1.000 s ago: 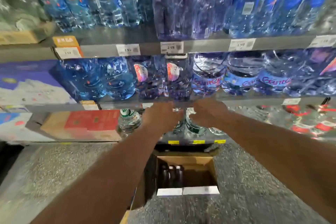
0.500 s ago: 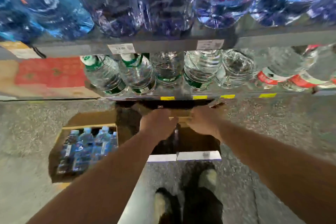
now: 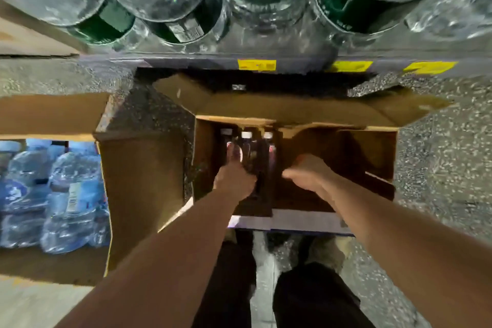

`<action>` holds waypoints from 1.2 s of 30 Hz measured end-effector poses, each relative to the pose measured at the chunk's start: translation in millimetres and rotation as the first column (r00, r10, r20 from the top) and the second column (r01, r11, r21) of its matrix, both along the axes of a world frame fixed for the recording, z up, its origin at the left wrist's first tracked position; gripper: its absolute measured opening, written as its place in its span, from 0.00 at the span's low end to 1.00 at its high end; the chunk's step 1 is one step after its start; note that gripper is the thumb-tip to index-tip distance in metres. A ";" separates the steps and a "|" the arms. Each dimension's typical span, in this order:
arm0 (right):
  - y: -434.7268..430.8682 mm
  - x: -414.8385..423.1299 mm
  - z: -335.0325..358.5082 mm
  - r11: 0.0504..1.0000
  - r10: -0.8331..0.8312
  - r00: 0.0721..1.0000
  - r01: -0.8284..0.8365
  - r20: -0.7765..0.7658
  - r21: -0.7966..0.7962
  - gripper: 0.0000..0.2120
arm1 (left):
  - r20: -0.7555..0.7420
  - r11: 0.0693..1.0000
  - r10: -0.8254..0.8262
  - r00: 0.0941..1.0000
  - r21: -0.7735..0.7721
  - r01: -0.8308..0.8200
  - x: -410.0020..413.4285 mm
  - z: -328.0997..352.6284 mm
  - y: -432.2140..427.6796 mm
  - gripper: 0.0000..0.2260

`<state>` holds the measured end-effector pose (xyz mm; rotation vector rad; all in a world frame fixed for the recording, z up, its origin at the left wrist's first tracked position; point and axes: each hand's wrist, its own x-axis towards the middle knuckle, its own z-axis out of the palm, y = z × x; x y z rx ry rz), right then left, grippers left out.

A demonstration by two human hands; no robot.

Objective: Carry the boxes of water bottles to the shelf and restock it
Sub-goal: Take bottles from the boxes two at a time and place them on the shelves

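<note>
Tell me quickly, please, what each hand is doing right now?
Left hand: holding a bottle in the box.
Right hand: cannot tell, grip hidden.

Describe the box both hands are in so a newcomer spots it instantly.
Under the bottom shelf with yellow tags, two open cardboard boxes sit on the speckled floor. Take the centre box, where the left hand and right hand reach in. Unlike the left box, holding blue-labelled bottles, it shows three dark white-capped bottles along its left wall.
</note>
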<state>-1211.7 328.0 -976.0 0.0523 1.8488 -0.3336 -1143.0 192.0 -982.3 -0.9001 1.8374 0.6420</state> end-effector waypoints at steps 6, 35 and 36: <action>-5.9 23.8 -90.5 0.975 -0.220 0.950 0.211 0.220 0.063 0.09 | 0.072 0.957 0.283 0.957 0.046 -0.286 14.0 -87.8 11.3 0.24; 3.1 39.1 -109.0 0.818 -0.575 0.800 0.571 0.172 0.077 0.18 | -0.131 0.878 0.477 0.869 0.118 -0.464 24.9 -89.6 14.7 0.29; 3.0 38.4 -96.6 0.830 -0.558 0.816 0.554 0.150 0.069 0.18 | -0.143 0.878 0.477 0.867 0.117 -0.463 26.3 -76.6 14.8 0.28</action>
